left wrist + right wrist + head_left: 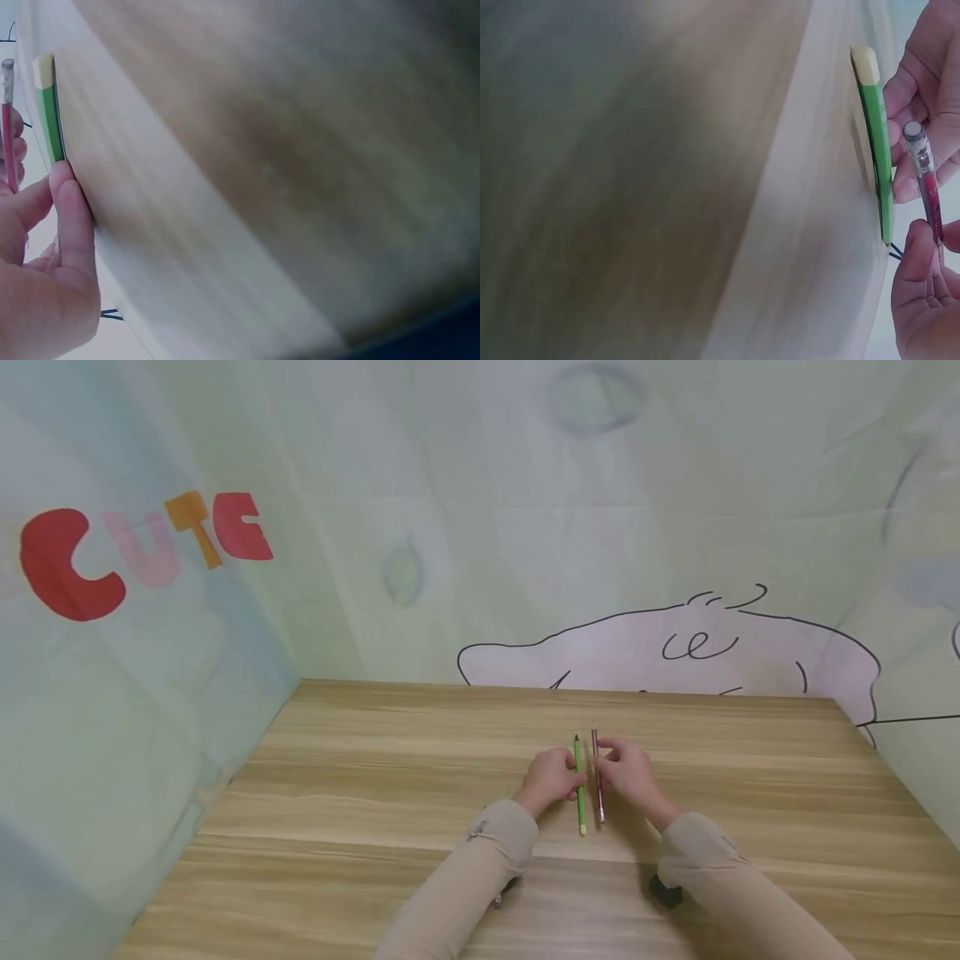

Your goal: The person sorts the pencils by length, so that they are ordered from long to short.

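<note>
A green pencil (581, 814) with a pale yellow end and dark tip is pinched in my left hand (550, 775), between thumb and fingertips. Just right of it, my right hand (632, 774) pinches a dark red pencil (599, 797) with a metal band and eraser at its near end. Both pencils lie almost parallel, with a narrow gap between them and their eraser or capped ends toward me. In the right wrist view the green pencil (877, 135) stands beside the left hand's fingers (905, 187), and the red pencil (928, 187) rises from the right hand's fingertips.
A wood-grain table (360, 777) spreads under both hands. Printed cloth walls stand behind and at the left, bearing red letters (71, 568) and a cartoon outline. A dark block (665, 892) sits under the right sleeve; a small dark piece (506, 889) shows by the left sleeve.
</note>
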{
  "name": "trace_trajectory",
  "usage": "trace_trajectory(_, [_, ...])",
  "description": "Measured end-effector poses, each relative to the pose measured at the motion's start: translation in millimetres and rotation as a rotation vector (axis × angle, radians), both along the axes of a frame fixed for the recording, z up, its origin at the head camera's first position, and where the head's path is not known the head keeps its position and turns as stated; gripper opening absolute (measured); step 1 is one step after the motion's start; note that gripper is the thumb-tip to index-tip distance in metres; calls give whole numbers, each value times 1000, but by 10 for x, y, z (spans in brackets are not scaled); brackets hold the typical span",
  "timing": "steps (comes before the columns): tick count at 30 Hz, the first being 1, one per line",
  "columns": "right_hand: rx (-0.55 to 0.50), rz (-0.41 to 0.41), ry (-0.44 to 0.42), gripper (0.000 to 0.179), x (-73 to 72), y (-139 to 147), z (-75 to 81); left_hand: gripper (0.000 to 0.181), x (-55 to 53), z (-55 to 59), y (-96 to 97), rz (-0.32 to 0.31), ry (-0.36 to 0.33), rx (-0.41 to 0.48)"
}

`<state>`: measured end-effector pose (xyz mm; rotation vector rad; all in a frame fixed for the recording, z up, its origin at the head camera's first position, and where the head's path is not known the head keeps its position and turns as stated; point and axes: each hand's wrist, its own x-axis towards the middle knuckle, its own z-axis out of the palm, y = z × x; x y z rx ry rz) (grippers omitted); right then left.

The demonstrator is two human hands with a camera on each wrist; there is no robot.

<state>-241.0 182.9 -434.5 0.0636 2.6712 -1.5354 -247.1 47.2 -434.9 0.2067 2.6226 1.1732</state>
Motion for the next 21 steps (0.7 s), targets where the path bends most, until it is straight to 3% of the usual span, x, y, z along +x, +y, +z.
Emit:
trace_trajectory(7, [34,22,10,38,-39,-37,-54,18,5,-4,2,-14,25,5])
trace_trajectory(21, [149,5,-127,39,-96,-122,-96,16,-4,-28,-1,-15,29,-1])
